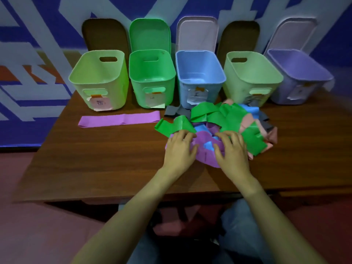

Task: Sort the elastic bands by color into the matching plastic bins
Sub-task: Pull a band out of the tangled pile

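A heap of elastic bands (219,121) lies on the wooden table (106,161), right of centre: green, blue, purple, pink and grey ones mixed together. My left hand (180,149) and my right hand (231,149) both rest on a purple band (204,151) at the heap's near edge, fingers curled into it. A blue band (209,144) shows between them. One purple band (120,119) lies flat by itself to the left. Behind stand five open bins: light green (99,80), green (152,77), blue (200,77), pale green (251,77) and purple (299,75).
Each bin has a paper label on its front and a lid propped up behind it against the blue patterned wall. The table's near edge runs just in front of my forearms. My knees show under the table.
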`<control>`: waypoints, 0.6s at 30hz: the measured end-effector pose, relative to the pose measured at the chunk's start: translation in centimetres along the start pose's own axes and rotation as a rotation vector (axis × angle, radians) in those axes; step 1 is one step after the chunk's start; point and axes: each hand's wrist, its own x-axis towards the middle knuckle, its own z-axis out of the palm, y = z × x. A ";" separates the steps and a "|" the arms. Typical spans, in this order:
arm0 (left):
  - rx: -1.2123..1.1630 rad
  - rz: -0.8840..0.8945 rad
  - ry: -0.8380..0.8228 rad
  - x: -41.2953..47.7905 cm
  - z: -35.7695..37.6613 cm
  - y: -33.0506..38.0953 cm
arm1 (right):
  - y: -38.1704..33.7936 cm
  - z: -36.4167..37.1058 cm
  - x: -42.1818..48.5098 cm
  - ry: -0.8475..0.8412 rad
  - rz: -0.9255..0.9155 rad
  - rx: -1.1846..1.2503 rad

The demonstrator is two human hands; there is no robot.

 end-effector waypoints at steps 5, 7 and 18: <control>-0.004 -0.107 -0.118 -0.4 3.2 2.3 | 3.2 -0.4 -2.5 -0.163 0.134 0.029; -0.043 -0.174 -0.075 -0.3 3.1 2.3 | 3.7 0.0 -2.9 -0.176 0.127 0.043; -0.394 -0.193 0.083 0.5 -1.9 0.5 | 1.9 -2.6 2.4 -0.103 0.384 0.742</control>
